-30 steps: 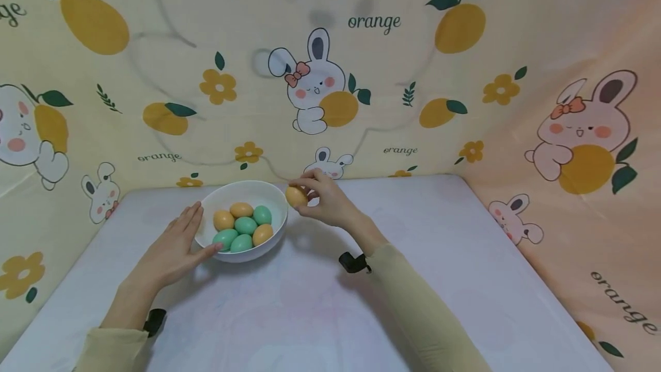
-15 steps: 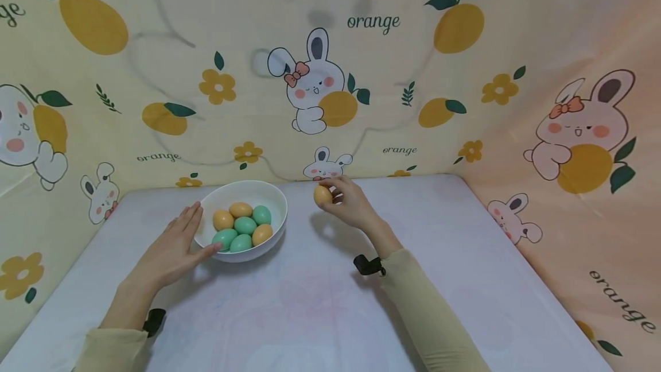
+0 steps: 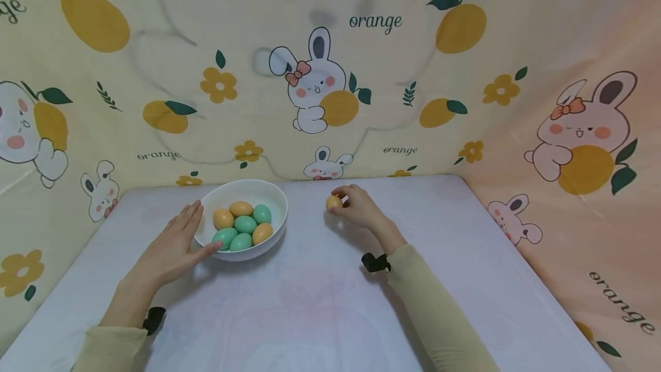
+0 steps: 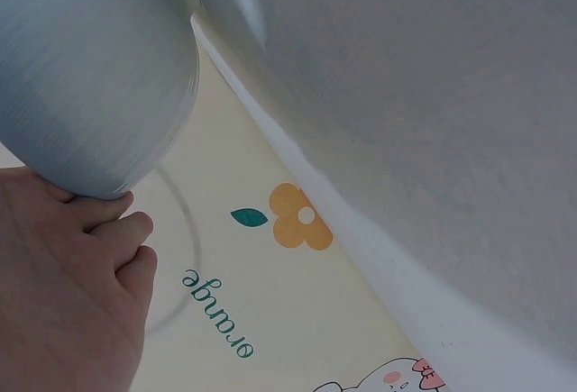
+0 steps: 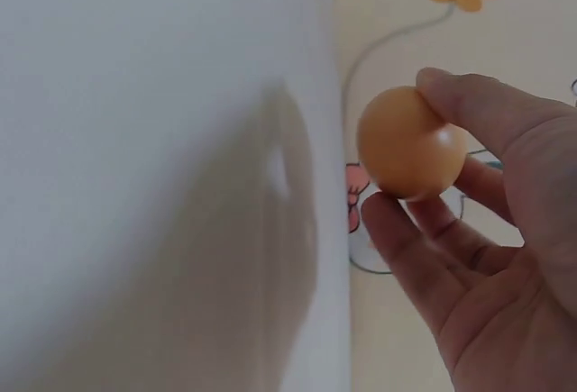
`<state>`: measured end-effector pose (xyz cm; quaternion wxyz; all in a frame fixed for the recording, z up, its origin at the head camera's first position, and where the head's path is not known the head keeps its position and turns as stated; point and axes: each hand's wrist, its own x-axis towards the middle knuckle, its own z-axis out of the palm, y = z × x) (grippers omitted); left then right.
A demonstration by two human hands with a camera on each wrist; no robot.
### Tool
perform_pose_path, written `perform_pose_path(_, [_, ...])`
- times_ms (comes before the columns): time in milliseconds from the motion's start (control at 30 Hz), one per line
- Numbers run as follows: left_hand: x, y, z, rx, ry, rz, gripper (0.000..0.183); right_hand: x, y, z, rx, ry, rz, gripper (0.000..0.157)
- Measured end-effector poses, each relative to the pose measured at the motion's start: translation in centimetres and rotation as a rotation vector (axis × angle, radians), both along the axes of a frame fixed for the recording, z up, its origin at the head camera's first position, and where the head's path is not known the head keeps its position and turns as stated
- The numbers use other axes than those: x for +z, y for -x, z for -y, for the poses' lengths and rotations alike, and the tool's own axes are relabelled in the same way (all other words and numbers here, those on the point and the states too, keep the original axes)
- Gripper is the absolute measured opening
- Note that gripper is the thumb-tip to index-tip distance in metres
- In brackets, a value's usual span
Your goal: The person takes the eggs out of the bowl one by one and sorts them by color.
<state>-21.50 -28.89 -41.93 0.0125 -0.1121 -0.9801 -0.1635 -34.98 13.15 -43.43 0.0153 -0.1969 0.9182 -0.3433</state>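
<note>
A white bowl point(image 3: 248, 188) stands at the back left of the table. Inside it lie several green eggs point(image 3: 245, 224) and several yellow-orange eggs point(image 3: 224, 219). My left hand point(image 3: 167, 245) rests against the bowl's left side, its fingers extended along the outer wall and its thumb at the near rim. In the left wrist view, the fingertips touch the bowl's outside. To the right of the bowl, my right hand point(image 3: 361, 208) pinches another yellow-orange egg point(image 5: 410, 144) between thumb and fingers. The right wrist view shows this egg above the table surface.
The white tabletop point(image 3: 289, 314) runs back to a hanging cloth point(image 3: 382, 79) printed with rabbits and oranges. More of the cloth rises along both sides. A black wrist device point(image 3: 376, 263) sits by the right sleeve, and another point(image 3: 154, 320) by the left.
My right hand has carried its egg away from the bowl's right rim, to the right and slightly downward. The left hand and bowl stay in place.
</note>
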Motion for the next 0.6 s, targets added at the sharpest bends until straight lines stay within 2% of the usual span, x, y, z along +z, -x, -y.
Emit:
perform_pose_path(133, [0.02, 0.05, 0.04, -0.001, 0.002, 0.000, 0.110, -0.29, 0.09, -0.26, -0.010, -0.039, 0.047, 0.045])
perform_pose_path(333, [0.02, -0.02, 0.02, -0.002, -0.001, -0.002, 0.110, -0.54, 0.33, -0.43, -0.006, -0.033, 0.110, 0.044])
perform_pose_path(600, [0.11, -0.09, -0.02, 0.002, 0.002, 0.003, 0.110, -0.82, 0.57, -0.56, -0.033, -0.042, 0.148, 0.047])
